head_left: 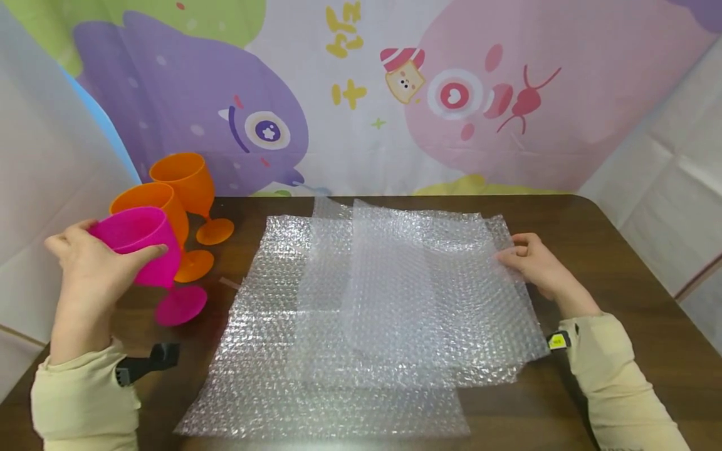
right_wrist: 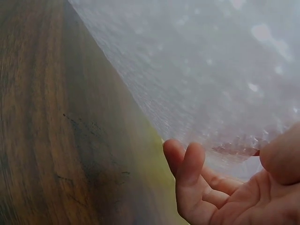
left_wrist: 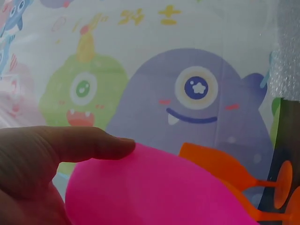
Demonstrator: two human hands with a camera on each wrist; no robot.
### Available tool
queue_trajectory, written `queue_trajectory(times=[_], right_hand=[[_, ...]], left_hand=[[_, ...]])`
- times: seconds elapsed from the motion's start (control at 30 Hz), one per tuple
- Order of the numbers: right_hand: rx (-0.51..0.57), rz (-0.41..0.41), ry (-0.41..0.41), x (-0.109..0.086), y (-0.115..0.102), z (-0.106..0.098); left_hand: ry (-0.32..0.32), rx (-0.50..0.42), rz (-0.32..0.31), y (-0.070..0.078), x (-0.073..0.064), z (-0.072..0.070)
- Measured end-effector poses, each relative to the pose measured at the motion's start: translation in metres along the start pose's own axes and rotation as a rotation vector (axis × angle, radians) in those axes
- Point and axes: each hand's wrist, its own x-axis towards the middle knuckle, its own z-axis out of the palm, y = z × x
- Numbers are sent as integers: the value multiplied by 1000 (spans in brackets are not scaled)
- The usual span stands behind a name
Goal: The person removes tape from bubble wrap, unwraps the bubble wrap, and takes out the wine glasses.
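Note:
On the left, my left hand [head_left: 96,269] grips a bright pink plastic goblet [head_left: 163,254] around its bowl, thumb on the near side. The pink bowl [left_wrist: 150,187] fills the lower part of the left wrist view, with the thumb [left_wrist: 103,143] along its rim. My right hand [head_left: 533,263] pinches the right edge of a clear bubble wrap sheet [head_left: 451,294]. In the right wrist view that sheet [right_wrist: 197,79] is lifted at its edge between thumb and fingers [right_wrist: 190,164]. Other bubble wrap sheets [head_left: 271,351] lie overlapped beneath it.
Two orange goblets [head_left: 194,181] [head_left: 169,203] stand upright behind the pink one at the table's left side. The dark wooden table [head_left: 637,275] ends at a cartoon-printed curtain [head_left: 366,150]. Pale sheeting hangs at both sides.

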Motion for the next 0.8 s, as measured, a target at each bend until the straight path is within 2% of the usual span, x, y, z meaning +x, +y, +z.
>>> queue_trajectory(times=[0.1, 0.27, 0.33, 0.43, 0.63, 0.8], right_hand=[[-24, -6, -5, -1, 0, 0], [-30, -19, -1, 0, 0, -1], [-35, -21, 2, 0, 1, -1], [-46, -25, 5, 0, 1, -2], [-54, -37, 1, 1, 2, 0], [-48, -40, 3, 2, 3, -1]], left_hand=[[-9, 77, 31, -3, -1, -4], [-67, 212, 89, -9, 0, -14], [-87, 239, 98, -12, 1, -17], [-108, 268, 86, -17, 3, -20], [-170, 274, 19, -28, 6, -23], [-160, 305, 43, -30, 8, -25]])
